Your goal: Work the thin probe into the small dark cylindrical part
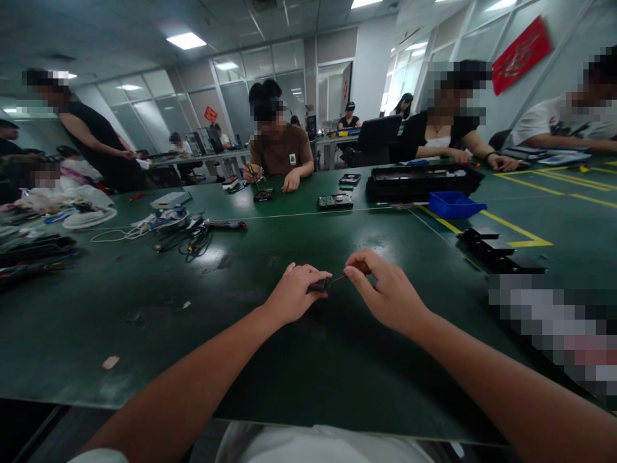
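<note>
My left hand [295, 290] is closed around a small dark block-like part [319, 285], held just above the green tabletop. Only its end shows past my fingers, so its kind is unclear. Opposite it, my right hand [383, 283] pinches a screwdriver [339, 278]. The thin metal shaft points left and its tip meets the end of the dark part. Most of the handle is hidden behind my fingers, with a bit of red visible near the fingertips.
Across the green table [270, 386], a co-worker [282, 145] works with a screwdriver. Hard drives [335, 202] lie mid-table, beside a black case [419, 183] and blue tray [453, 204]. Cables [193, 235] are at left; black brackets [496, 251] are at right.
</note>
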### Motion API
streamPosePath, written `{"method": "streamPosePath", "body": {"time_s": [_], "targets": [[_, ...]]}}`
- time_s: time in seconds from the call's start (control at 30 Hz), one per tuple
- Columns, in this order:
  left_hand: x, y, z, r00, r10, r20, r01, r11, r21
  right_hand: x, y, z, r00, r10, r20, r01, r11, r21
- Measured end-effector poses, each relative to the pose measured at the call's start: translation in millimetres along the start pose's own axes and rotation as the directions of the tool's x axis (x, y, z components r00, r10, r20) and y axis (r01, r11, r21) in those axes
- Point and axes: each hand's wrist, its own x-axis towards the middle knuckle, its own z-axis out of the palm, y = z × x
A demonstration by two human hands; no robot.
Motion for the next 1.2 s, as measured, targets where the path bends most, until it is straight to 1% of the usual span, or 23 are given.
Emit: {"method": "streamPosePath", "body": {"time_s": [0.07, 0.13, 0.23, 0.33, 0.47, 0.57, 0.7, 0.8, 0.87, 1.0, 1.1, 1.2], "targets": [[0, 0, 0.4, 1.000, 0.012, 0.001, -0.012, 1.000, 0.005, 0, 1, 0, 1.000, 0.015, -0.023, -0.014, 0.999, 0.029], [0, 0, 1.0, 1.000, 0.023, -0.003, -0.023, 1.000, -0.002, 0, 1, 1, 1.000, 0.023, -0.022, -0.022, 0.999, 0.034], [1, -1, 2.6, 0.999, 0.031, -0.010, -0.031, 0.999, -0.040, 1, 0, 1, 1.000, 0.017, -0.027, -0.017, 1.000, 0.002], [2, -1, 3.9, 0.999, 0.027, -0.022, -0.029, 0.996, -0.090, 1, 0, 3, 0.998, 0.022, -0.062, -0.025, 0.998, -0.050], [1, 2, 1.7, 0.999, 0.004, -0.034, -0.008, 0.989, -0.147, 1, 1, 2, 0.996, 0.035, -0.085, -0.042, 0.996, -0.078], [1, 4, -1.8, 0.996, -0.058, -0.061, 0.044, 0.979, -0.198, 2, 1, 0, 0.993, 0.049, -0.109, -0.058, 0.995, -0.080], [1, 5, -5.0, 0.973, -0.175, -0.152, 0.129, 0.953, -0.273, 3, 1, -1, 0.989, 0.061, -0.135, -0.071, 0.995, -0.072], [1, 7, -7.1, 0.960, -0.230, -0.160, 0.174, 0.937, -0.304, 2, 1, -1, 0.988, 0.068, -0.139, -0.077, 0.995, -0.066], [0, 10, -9.1, 0.958, -0.255, -0.128, 0.209, 0.933, -0.294, 2, 1, -1, 0.987, 0.071, -0.144, -0.081, 0.995, -0.065], [-1, 14, -12.5, 0.959, -0.279, -0.050, 0.263, 0.942, -0.207, 2, 0, -2, 0.985, 0.077, -0.152, -0.087, 0.995, -0.056], [0, 13, -10.9, 0.969, -0.243, -0.032, 0.238, 0.963, -0.124, 2, -2, -2, 0.987, 0.077, -0.140, -0.084, 0.996, -0.042], [2, 11, -4.9, 0.979, -0.206, -0.007, 0.206, 0.978, 0.024, 3, -3, -2, 0.988, 0.077, -0.132, -0.083, 0.996, -0.040]]}}
